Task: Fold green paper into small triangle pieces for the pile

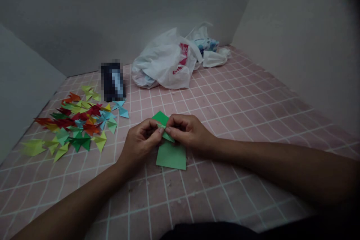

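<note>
Both hands pinch a small folded piece of light green origami paper (168,135) between thumbs and fingertips. My left hand (143,137) has its left side, with the thumb pressed on the fold. From the right, my right hand (189,129) grips the other side, fingers curled close. Beneath them, a light green paper square (172,156) lies flat on the checked cloth. A darker green paper (160,115) shows just beyond the fingers. The hands cover part of the folded piece, so its full shape is hidden.
Several folded paper cranes (80,140) in red, orange, yellow, green and blue lie spread at the left. A blurred-out dark object (112,81) stands behind them. White plastic bags (165,62) rest near the back wall. Pink cloth with white grid lines (239,112) covers the surface, with walls around.
</note>
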The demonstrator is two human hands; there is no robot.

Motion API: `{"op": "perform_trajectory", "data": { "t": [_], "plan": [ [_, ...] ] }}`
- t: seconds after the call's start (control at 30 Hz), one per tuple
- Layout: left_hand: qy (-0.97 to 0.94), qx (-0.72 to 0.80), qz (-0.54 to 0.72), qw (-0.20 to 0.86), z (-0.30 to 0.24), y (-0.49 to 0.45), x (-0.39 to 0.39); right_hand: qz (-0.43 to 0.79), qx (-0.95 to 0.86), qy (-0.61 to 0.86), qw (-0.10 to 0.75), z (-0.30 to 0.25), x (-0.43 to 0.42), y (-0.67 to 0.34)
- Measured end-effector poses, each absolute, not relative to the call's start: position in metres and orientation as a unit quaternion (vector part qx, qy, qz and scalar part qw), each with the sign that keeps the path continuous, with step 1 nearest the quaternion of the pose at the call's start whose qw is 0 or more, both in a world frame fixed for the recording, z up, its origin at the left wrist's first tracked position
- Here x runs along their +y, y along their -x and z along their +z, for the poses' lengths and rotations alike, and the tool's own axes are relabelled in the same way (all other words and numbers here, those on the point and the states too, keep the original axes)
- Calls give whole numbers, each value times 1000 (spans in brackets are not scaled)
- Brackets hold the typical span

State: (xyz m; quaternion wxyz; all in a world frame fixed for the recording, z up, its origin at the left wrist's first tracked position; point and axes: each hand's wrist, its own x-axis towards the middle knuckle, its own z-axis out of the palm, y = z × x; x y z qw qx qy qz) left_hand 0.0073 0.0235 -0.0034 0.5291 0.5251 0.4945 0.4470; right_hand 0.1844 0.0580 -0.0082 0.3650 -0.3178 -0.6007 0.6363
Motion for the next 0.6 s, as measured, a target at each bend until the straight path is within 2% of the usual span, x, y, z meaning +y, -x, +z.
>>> {"op": "perform_trajectory", "data": {
  "t": [0.2, 0.43, 0.6],
  "plan": [
    [-496, 464, 441, 587, -5, -5, 25, 706, -539, 297, 350, -7, 58, -185],
    [-561, 501, 444, 487, -2, -5, 21, 603, -654, 289, 353, -8, 58, -185],
    [-545, 515, 437, 498, 1, -5, 20, 601, -666, 275, 344, -5, 58, -187]
  ]
}}
